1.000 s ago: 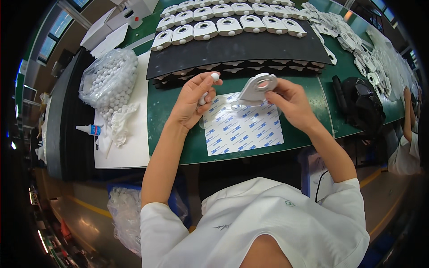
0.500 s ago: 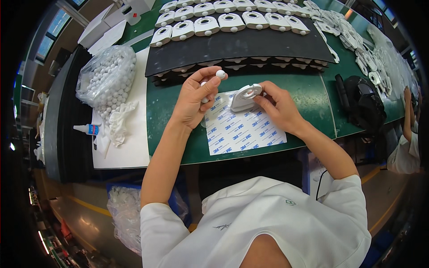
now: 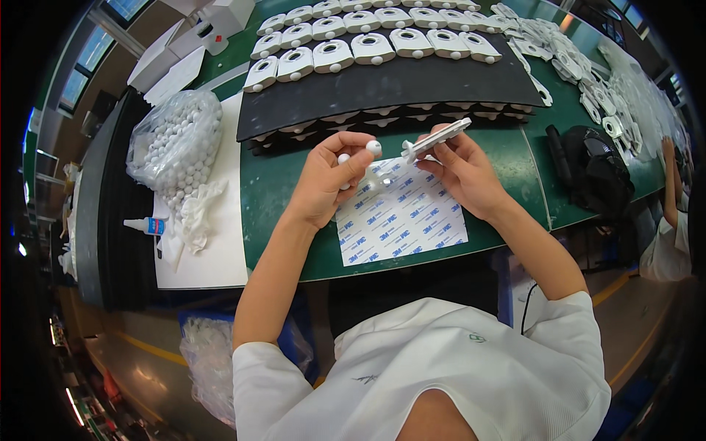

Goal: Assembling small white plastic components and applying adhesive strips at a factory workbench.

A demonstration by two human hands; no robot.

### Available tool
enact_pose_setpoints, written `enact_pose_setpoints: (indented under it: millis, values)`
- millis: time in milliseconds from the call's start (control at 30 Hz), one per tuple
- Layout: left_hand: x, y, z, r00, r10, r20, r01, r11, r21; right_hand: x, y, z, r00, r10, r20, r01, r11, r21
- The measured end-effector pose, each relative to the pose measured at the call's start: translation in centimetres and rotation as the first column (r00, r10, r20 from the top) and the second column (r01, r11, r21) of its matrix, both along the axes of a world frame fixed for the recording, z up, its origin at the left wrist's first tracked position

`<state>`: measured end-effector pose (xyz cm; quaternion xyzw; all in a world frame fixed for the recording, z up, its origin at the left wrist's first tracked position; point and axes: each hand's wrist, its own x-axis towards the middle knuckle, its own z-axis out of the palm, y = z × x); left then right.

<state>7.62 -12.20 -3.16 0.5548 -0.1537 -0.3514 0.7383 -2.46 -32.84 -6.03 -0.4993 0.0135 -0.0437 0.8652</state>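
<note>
Between thumb and index finger, my left hand (image 3: 329,180) pinches a small white ball (image 3: 374,148). More white balls (image 3: 343,159) are tucked in its curled fingers. My right hand (image 3: 465,175) grips a flat white plastic part (image 3: 443,138), now seen edge-on and tilted, with a small stub at its left end. The ball and the stub face each other across a short gap. Below both hands lies a white sheet with blue print (image 3: 401,220) on the green table (image 3: 294,253).
Rows of white parts with balls (image 3: 332,55) stand on stacked black boards (image 3: 390,84). At left are a bag of white balls (image 3: 176,136), a crumpled white glove (image 3: 197,217) and a small glue bottle (image 3: 145,226). Loose white parts (image 3: 581,66) and a black bag (image 3: 597,169) lie right; another person's arm (image 3: 671,180) shows beyond.
My right hand has lifted the white part off the sheet and turned it edge-on, its stub end toward the ball. My left hand has shifted slightly right and lower, still pinching the ball.
</note>
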Motion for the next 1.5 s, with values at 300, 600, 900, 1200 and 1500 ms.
enact_pose_setpoints:
  millis: [300, 600, 900, 1200, 1500]
  values:
    - [-1.4, -1.0, -0.2, 0.972, -0.012, 0.234, -0.01, 0.996, 0.091, -0.3, 0.4, 0.8, 0.996, 0.01, -0.094, -0.005, 0.999, 0.046]
    - [-1.4, -1.1, -0.4, 0.949, 0.036, 0.312, -0.072, 0.992, 0.104, -0.2, 0.1, 0.4, 0.996, 0.033, -0.087, -0.03, 0.999, 0.037]
    - [-1.5, -1.5, -0.8, 0.806, 0.097, 0.584, -0.13, 0.991, 0.015, -0.4, 0.1, 1.1, 0.994, 0.061, -0.09, -0.072, 0.989, -0.129]
    - [-2.0, -1.2, -0.5, 0.835, 0.079, 0.544, -0.184, 0.973, 0.14, -0.6, -1.0, 4.6, 0.984, 0.073, 0.164, 0.01, 0.89, -0.455]
    - [-0.2, -0.3, -0.2, 0.976, 0.142, 0.167, -0.145, 0.989, 0.01, 5.0, -17.6, 11.5, 0.841, -0.456, 0.291, 0.462, 0.324, -0.826]
